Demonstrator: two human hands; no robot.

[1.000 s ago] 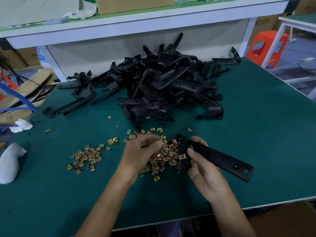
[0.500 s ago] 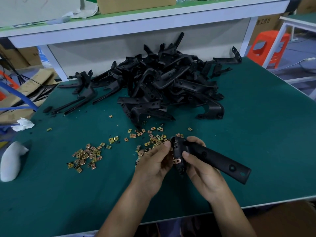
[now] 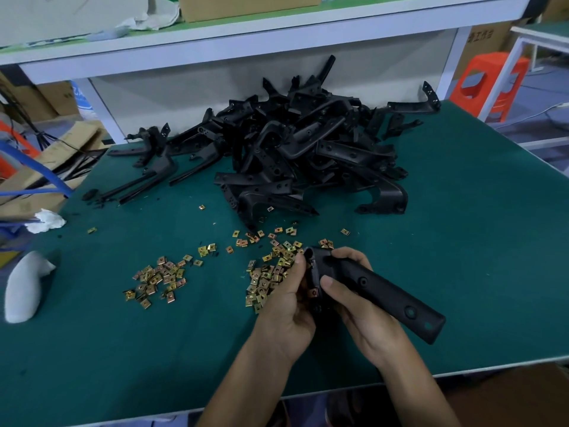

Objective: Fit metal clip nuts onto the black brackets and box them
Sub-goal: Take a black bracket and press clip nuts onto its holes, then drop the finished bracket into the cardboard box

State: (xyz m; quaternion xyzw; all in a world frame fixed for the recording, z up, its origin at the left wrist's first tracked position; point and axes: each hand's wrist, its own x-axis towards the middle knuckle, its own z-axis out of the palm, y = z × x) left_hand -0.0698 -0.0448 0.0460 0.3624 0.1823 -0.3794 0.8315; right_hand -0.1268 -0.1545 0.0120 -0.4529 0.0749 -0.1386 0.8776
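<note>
The right hand [image 3: 366, 322] curls round a bracket [image 3: 385, 297], thumb on top, its long end pointing right. The left hand [image 3: 286, 309] grips the bracket's near end, fingers curled against it, where one nut [image 3: 313, 292] sits (whether a fingertip touches it, I cannot tell). Loose nuts [image 3: 268, 278] lie just beside on the table [image 3: 462, 226], and the bracket pile [image 3: 301, 149] is behind.

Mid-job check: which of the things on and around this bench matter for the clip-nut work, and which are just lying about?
Belongs to the job:
- held bracket, gripped by left hand and right hand
- bracket pile
- loose clip nuts

Lying about:
- crumpled white rag
- white lump, table's left edge
- orange stool
</note>
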